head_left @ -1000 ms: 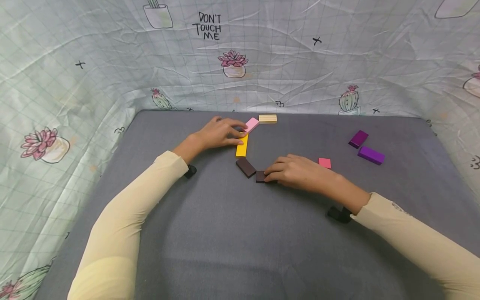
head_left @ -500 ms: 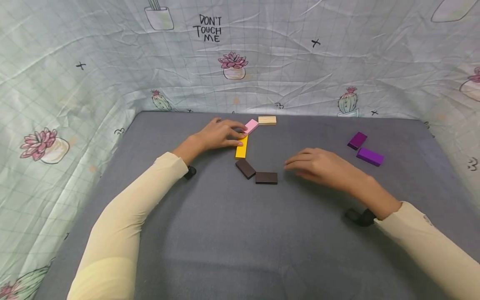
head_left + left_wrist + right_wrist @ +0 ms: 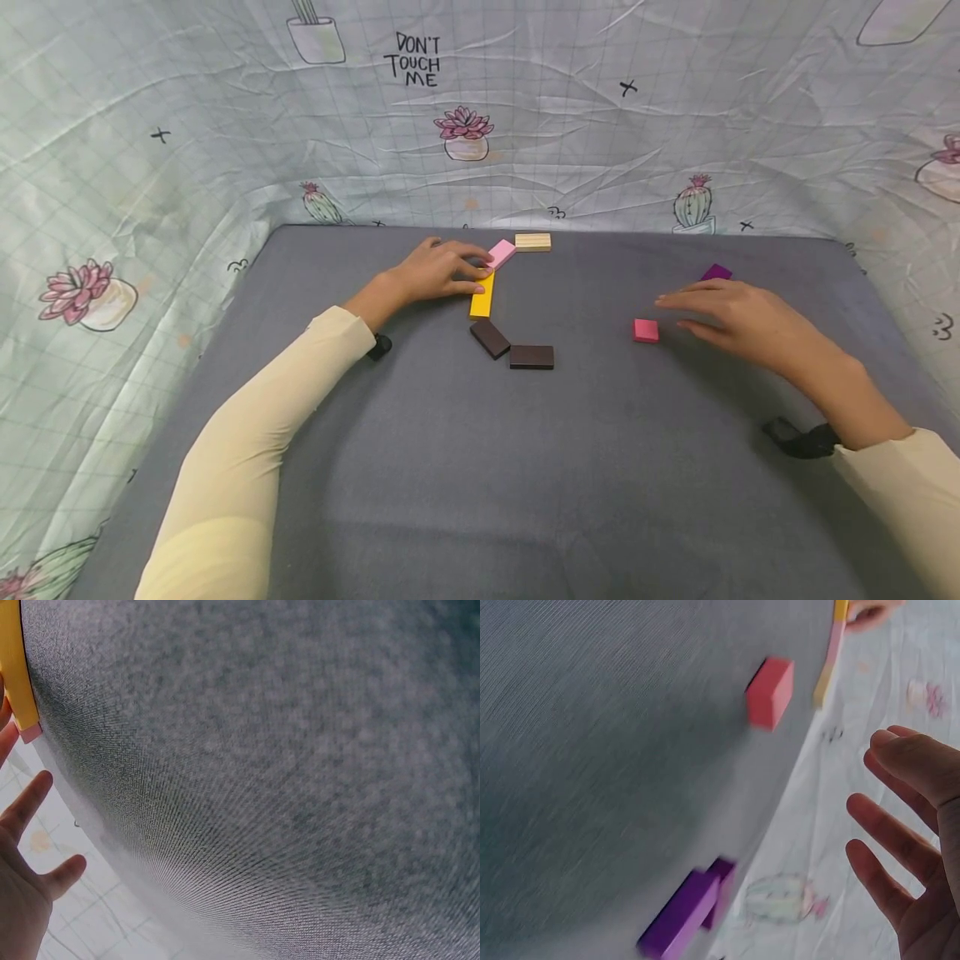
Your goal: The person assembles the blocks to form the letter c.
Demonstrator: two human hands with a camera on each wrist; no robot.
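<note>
In the head view my left hand [image 3: 435,271] rests its fingertips on the yellow block [image 3: 482,300], by the end of the pink block [image 3: 502,253]. The left wrist view catches the yellow block [image 3: 15,664] at its edge, with the other fingers spread apart. My right hand [image 3: 750,321] holds nothing and hovers with extended fingers beside the short red block [image 3: 645,331]. It covers part of the dark purple block [image 3: 717,272]. A brighter purple block [image 3: 679,915] shows in the right wrist view but is hidden behind the hand in the head view.
Two dark brown blocks, one slanted [image 3: 490,339] and one lying level [image 3: 532,357], continue the curved row from the yellow block. A pale wood block [image 3: 532,242] lies at its far end. A cactus-printed cloth [image 3: 570,125] rises behind the grey table [image 3: 420,467].
My right hand has let go of the level brown block and moved right, past the red block towards the purple ones. My left hand has stayed in place.
</note>
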